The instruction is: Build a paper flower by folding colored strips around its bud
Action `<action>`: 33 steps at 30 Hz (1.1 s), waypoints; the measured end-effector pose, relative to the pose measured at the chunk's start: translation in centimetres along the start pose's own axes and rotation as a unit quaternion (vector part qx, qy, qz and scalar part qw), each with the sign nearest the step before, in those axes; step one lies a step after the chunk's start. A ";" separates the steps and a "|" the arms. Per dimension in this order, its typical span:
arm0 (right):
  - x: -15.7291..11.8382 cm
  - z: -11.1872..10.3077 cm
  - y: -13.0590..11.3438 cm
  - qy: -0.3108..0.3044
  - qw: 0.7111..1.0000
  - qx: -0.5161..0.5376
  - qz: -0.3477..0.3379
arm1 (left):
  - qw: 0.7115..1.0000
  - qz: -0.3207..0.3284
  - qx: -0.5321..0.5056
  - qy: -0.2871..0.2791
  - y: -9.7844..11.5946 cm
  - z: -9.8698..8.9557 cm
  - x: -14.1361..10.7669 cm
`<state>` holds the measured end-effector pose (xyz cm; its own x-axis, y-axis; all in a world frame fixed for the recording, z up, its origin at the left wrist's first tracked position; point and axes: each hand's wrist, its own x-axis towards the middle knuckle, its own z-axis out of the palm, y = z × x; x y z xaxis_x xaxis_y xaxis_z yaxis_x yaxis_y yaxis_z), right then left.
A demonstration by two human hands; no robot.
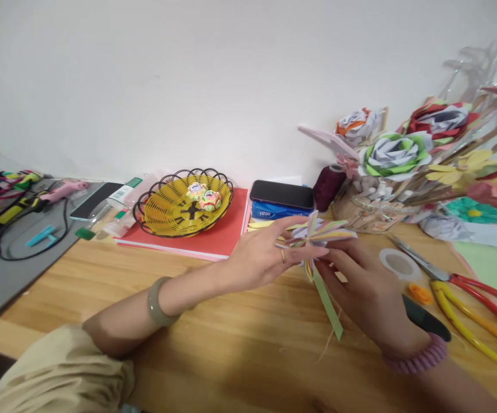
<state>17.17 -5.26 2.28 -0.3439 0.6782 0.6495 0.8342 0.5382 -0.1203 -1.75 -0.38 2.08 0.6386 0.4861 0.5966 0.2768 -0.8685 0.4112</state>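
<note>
My left hand [261, 252] pinches a flower of folded paper strips [311, 232] between thumb and fingers. The petals are white, yellow and pale green and spread out from a narrow middle. From the other side, my right hand [366, 287] closes its fingertips on the same paper flower, just under its centre. A light green paper strip [329, 307] hangs down below the flower, by the right fingers. A thin pale thread or string dangles beside that strip. Both hands are above the wooden table [214, 344]. The right fingertips are partly hidden behind the paper.
A yellow woven basket [166, 209] with small paper flowers sits on red paper [239, 223]. Behind my hands, a phone [281, 195] lies on a blue pack [269, 211]. Red-and-yellow-handled scissors [450, 278] and a tape roll [400, 264] lie right. Paper roses [396, 155] stand back right.
</note>
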 end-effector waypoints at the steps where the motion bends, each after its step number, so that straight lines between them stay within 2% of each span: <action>1: 0.0 0.0 0.0 -0.004 1.000 0.008 0.002 | 1.000 0.002 0.010 -0.009 0.0 0.0 0.0; 3: 0.0 0.1 -0.1 -0.015 0.999 0.038 0.010 | 1.000 -0.013 -0.026 -0.003 0.1 0.1 0.1; 5: 0.0 0.3 -0.2 -0.025 0.996 0.076 0.026 | 0.992 -0.062 -0.103 0.027 0.1 0.3 0.2; 9: 0.1 0.5 -0.6 -0.034 0.985 0.153 0.076 | 0.947 -0.191 -0.249 0.068 0.1 0.9 0.3; 12: 0.4 0.5 -0.9 -0.045 0.965 0.227 0.121 | 0.922 -0.237 -0.298 0.071 0.1 1.3 0.1; 16: 0.6 0.5 -1.1 -0.066 0.939 0.292 0.171 | 0.918 -0.233 -0.309 0.081 0.3 1.6 0.1; 19: 0.6 0.5 -1.1 -0.078 0.932 0.298 0.193 | 0.899 -0.233 -0.362 0.079 0.4 1.7 0.2; 26: 0.7 0.3 -1.2 -0.074 0.935 0.278 0.210 | 0.866 -0.240 -0.429 0.089 0.5 2.2 0.2; 33: 0.7 0.5 -1.3 -0.041 0.939 0.266 0.213 | 0.865 -0.229 -0.438 0.086 0.5 2.1 0.1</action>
<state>15.68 -5.22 2.54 -0.0776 0.9137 0.3988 0.5784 0.3671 -0.7285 -0.09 -0.99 0.89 0.4683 0.8326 0.2959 -0.2257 -0.2111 0.9511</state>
